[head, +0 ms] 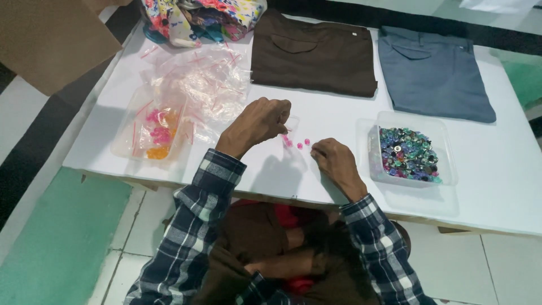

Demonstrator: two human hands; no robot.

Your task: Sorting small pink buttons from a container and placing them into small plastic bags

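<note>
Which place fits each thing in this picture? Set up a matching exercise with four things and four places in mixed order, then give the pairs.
Things:
1. brown garment
2. blue-grey garment
3. clear tub of buttons
4. pink buttons

Places:
A. between the two hands
B. far right of the table
C. near right, by the table edge
D. far middle, beside the empty bags

Pairs: 1-D, 2-B, 3-C, 4-A

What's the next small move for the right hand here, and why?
Probably pinch one of the loose pink beads: the right hand rests right beside them on the white table, while the left hand holds a small clear bag just above.
</note>
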